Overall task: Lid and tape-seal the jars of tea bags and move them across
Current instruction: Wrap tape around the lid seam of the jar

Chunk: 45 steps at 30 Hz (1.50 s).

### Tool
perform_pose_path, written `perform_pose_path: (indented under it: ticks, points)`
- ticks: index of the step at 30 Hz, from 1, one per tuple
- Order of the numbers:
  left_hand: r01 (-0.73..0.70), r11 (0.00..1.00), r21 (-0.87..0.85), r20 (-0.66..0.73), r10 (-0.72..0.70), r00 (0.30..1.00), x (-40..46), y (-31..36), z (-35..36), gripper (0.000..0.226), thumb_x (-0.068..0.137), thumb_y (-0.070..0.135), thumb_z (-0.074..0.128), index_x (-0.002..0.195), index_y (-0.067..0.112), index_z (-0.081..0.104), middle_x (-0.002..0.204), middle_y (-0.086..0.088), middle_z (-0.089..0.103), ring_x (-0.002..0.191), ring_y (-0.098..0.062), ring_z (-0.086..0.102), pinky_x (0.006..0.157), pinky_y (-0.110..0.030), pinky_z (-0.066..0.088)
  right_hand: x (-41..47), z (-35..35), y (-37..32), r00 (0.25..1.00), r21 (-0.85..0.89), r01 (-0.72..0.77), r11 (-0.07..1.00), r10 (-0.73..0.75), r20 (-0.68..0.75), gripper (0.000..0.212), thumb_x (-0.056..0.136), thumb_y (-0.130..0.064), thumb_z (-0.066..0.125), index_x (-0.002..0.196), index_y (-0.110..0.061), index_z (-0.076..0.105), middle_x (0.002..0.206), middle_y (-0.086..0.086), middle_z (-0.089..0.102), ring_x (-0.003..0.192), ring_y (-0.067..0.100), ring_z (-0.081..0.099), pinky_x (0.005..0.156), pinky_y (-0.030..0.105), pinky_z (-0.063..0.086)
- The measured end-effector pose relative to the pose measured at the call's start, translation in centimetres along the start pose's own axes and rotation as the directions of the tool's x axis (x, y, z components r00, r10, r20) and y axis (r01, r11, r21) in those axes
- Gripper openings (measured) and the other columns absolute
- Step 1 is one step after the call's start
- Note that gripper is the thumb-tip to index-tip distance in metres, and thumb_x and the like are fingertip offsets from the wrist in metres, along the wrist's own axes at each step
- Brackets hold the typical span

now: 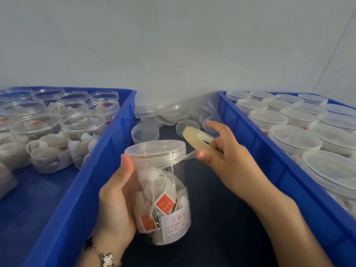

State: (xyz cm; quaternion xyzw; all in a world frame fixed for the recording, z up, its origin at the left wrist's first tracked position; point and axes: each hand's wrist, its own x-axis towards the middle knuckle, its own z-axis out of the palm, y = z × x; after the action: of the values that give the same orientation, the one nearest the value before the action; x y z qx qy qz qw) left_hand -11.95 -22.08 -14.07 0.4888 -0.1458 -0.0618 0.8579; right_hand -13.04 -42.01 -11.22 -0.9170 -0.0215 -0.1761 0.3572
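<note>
My left hand (117, 191) grips a clear jar (165, 201) full of tea bags with red tags, held tilted between the two crates. A clear lid (154, 151) sits on the jar. My right hand (221, 151) holds a yellowish roll of clear tape (200, 140) just right of the lid. A short strip of tape (187, 156) runs from the roll to the lid's rim, under my right thumb.
A blue crate (107, 143) on the left holds several open jars of tea bags (82, 128). A blue crate (256, 143) on the right holds several lidded jars (294, 139). Loose clear lids (163, 114) lie piled at the back between the crates, on a dark table (217, 218).
</note>
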Motion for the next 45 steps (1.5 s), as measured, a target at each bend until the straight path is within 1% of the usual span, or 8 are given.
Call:
perform_pose_path:
  ticks: [8,19,22,24,27,32,39,45]
  points:
    - [0.049,0.998,-0.046,0.084,-0.045,0.995,-0.2,0.2,0.1,0.077,0.039,0.073,0.077,0.09,0.016,0.077,0.091,-0.018,0.073,0.081,-0.03,0.071,0.062,-0.032,0.058,-0.1,0.2,-0.5,0.995,0.122,0.094,0.988,-0.098,0.032,0.099,0.054,-0.083,0.038,0.141,-0.04,0.023,0.082,-0.013,0.056,0.072,0.0,0.057,0.063,0.019,0.047]
    - [0.158,0.979,0.127,0.264,-0.187,0.946,-0.1,-0.2,0.2,0.078,0.048,0.086,0.062,0.099,0.029,0.075,0.104,-0.01,0.072,0.095,-0.023,0.07,0.069,-0.025,0.056,-0.4,-0.7,1.1,0.965,0.283,0.028,0.959,-0.099,0.241,0.081,0.059,-0.065,0.054,0.134,-0.041,0.038,0.072,-0.002,0.06,0.059,0.0,0.052,0.058,0.019,0.045]
    - [0.156,0.949,0.275,0.037,-0.172,0.984,1.2,-1.4,0.1,0.082,0.055,0.081,0.039,0.092,0.018,0.075,0.1,-0.009,0.073,0.091,-0.022,0.07,0.075,-0.034,0.053,-1.0,-0.6,1.5,0.976,0.265,0.014,0.964,-0.071,0.206,0.075,0.057,-0.069,0.058,0.128,-0.057,0.035,0.078,-0.003,0.064,0.065,0.008,0.059,0.061,0.027,0.052]
    - [0.116,0.912,0.394,-0.029,-0.114,0.993,1.1,-2.4,-0.7,0.092,0.064,0.069,0.026,0.123,0.007,0.058,0.123,-0.017,0.062,0.115,-0.03,0.057,0.096,-0.044,0.044,-1.4,-0.6,1.6,0.992,0.269,0.032,0.963,-0.064,0.112,0.071,0.055,-0.069,0.059,0.121,-0.065,0.033,0.079,0.001,0.064,0.069,0.015,0.06,0.063,0.034,0.053]
    - [0.002,0.785,0.62,-0.049,0.037,0.998,0.9,-2.6,0.2,0.078,0.074,0.084,0.013,0.138,0.048,0.039,0.133,0.026,0.049,0.124,0.008,0.043,0.1,-0.017,0.034,-1.9,-0.6,1.7,0.998,0.195,0.057,0.979,-0.061,0.013,0.075,0.054,-0.074,0.056,0.124,-0.066,0.029,0.08,0.001,0.062,0.071,0.012,0.058,0.065,0.03,0.051]
    - [-0.13,0.822,0.555,-0.218,0.294,0.931,0.4,-2.0,1.1,0.031,0.084,0.055,0.037,0.103,0.042,0.057,0.101,0.028,0.063,0.095,0.007,0.059,0.077,-0.015,0.045,-2.3,0.5,1.2,0.999,0.097,-0.026,0.995,0.028,-0.027,0.095,0.051,-0.079,0.051,0.139,-0.05,0.029,0.09,-0.009,0.062,0.08,0.003,0.059,0.072,0.024,0.05]
    - [-0.146,0.793,0.591,-0.106,0.255,0.961,-0.6,-2.9,1.8,0.088,0.046,0.062,0.08,0.125,0.045,0.042,0.113,0.035,0.055,0.106,0.016,0.051,0.08,-0.005,0.043,-2.7,1.2,-0.5,0.996,-0.007,-0.093,0.996,0.093,0.013,0.069,0.048,-0.082,0.049,0.107,-0.048,0.035,0.097,-0.021,0.052,0.087,-0.001,0.054,0.075,0.022,0.049]
    - [-0.191,0.798,0.571,-0.169,0.342,0.924,-0.3,-1.7,1.2,0.055,0.047,0.05,0.081,0.096,0.05,0.056,0.095,0.04,0.061,0.09,0.019,0.057,0.066,0.002,0.04,-3.2,0.2,-0.9,0.997,-0.326,0.08,0.942,-0.076,0.024,0.054,0.078,-0.024,0.075,0.115,-0.048,0.043,0.099,-0.015,0.064,0.085,0.007,0.06,0.069,0.021,0.047]
